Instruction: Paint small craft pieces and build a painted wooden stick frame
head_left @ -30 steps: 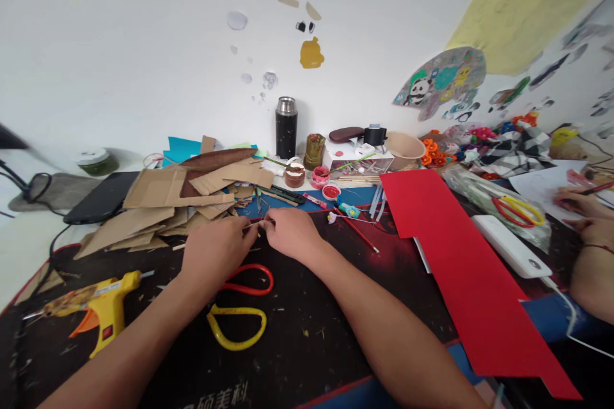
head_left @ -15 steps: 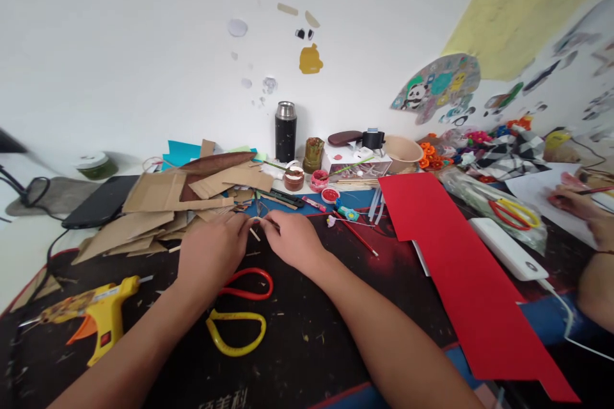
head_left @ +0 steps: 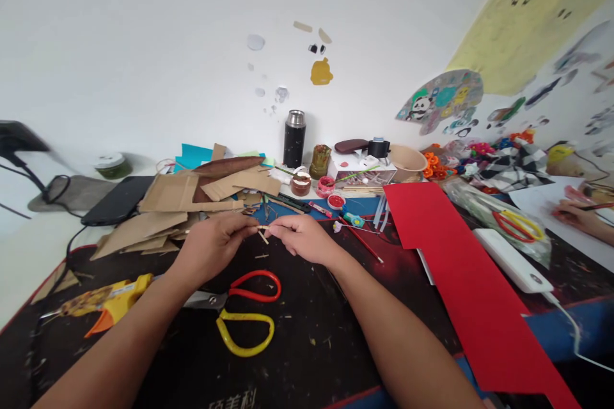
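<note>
Both hands busy at mid-bench. Left hand (head_left: pixel 211 239) closed, fingertips pinching one end of a thin pale strip (head_left: pixel 263 227); right hand (head_left: pixel 304 238) pinching the other end. Strip spans the small gap between them, above the bench (head_left: pixel 307 332), roughly level.

Change: half a second ago the strip looked bowed up between the fingers; now it reads nearly straight, and more of the right hand's fingers show. Whether it was bent on purpose, or is cracked, cannot tell; too small. Reading: the strip itself is being worked by hand, grip kept at both ends throughout.

Second pale stick (head_left: pixel 263 238) just under the strip; loose or attached, unclear.

View has shifted too. Scissors (head_left: pixel 215 300) now show part of their blades beside the left forearm; glue gun (head_left: pixel 125 299) has lost its handle behind that forearm. Neither is held, so I judge no cutting or gluing at this instant.

Cardboard pile (head_left: pixel 148 227) beyond the left hand, red card (head_left: pixel 470 294) off to the right, both lying as earlier.
</note>
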`<state>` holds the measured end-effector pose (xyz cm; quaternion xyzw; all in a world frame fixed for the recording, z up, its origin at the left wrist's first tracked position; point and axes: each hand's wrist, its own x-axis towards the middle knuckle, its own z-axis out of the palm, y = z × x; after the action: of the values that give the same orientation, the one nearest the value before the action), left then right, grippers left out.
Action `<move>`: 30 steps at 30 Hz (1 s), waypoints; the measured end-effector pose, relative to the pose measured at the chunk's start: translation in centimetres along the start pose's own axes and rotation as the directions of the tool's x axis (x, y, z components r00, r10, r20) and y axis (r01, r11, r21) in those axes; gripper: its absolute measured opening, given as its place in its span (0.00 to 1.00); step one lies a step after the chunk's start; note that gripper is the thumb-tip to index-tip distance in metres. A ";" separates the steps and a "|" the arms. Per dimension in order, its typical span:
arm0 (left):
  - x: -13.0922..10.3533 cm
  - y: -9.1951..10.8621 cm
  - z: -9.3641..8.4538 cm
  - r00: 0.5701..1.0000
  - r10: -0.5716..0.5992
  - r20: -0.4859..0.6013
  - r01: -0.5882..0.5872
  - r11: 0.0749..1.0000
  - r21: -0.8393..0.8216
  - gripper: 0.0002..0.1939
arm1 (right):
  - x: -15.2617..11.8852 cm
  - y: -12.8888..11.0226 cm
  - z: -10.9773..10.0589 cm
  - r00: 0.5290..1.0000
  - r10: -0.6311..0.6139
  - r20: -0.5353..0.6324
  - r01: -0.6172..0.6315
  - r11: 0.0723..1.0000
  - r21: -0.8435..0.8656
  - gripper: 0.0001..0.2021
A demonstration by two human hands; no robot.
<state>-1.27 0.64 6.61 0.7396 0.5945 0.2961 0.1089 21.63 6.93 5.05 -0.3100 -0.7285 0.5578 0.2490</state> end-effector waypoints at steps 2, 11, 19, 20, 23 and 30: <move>0.1 0.0 -0.2 1.000 -0.012 0.012 0.013 0.994 -0.111 0.17 | 0.1 0.1 0.1 1.000 -0.007 0.023 0.004 0.993 0.122 0.19; 0.8 -1.9 0.5 0.952 -0.205 -0.227 0.169 0.971 -0.171 0.22 | 0.7 0.1 -0.6 0.957 0.051 -0.285 0.115 0.836 0.536 0.24; 1.0 -1.5 2.4 0.976 0.158 -0.148 -0.137 0.981 0.140 0.18 | 0.8 0.1 0.1 0.948 0.100 -0.302 0.087 0.831 0.550 0.23; 1.1 -1.4 2.8 0.975 0.186 -0.123 -0.164 0.972 0.170 0.19 | 0.8 0.1 0.3 0.953 0.093 -0.289 0.085 0.833 0.547 0.23; 1.4 -1.2 3.9 0.970 0.225 -0.089 -0.205 0.960 0.193 0.20 | 0.8 0.2 0.8 0.967 0.073 -0.245 0.075 0.835 0.544 0.24; 1.2 -0.4 3.3 0.982 -0.059 -0.182 0.001 0.953 -0.302 0.27 | 0.7 0.1 1.3 0.980 0.063 -0.189 0.049 0.843 0.536 0.25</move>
<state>0.41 2.51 4.16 0.6738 0.5615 0.4501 0.1678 20.24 6.60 4.64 -0.2849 -0.5131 0.7064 0.3956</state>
